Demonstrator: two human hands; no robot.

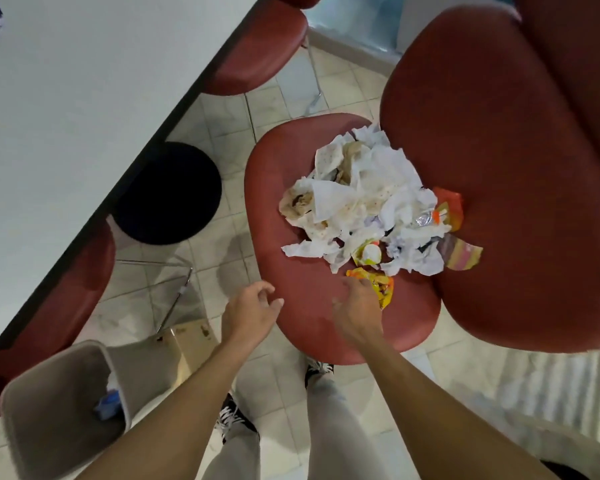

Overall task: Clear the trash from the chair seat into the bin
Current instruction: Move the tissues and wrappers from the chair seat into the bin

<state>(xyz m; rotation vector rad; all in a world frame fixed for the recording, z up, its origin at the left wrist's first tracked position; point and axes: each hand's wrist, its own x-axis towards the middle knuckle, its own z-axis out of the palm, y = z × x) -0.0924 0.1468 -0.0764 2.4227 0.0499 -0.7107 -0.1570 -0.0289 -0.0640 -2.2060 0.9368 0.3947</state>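
On the red padded chair seat (pixel 302 306), a heap of crumpled white paper napkins and food wrappers (pixel 364 199) lies almost whole. My right hand (pixel 357 313) reaches a yellow-orange snack wrapper (pixel 378 284) at the heap's near edge; whether it grips, I cannot tell. My left hand (pixel 253 310) hovers loosely curled, empty. Lower left, the grey plastic bin (pixel 49 410) holds a few scraps; nearly all clearing remains.

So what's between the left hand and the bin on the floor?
Head view: between the left hand and the bin there is only tiled floor and a stained cardboard piece lying flat by the bin.
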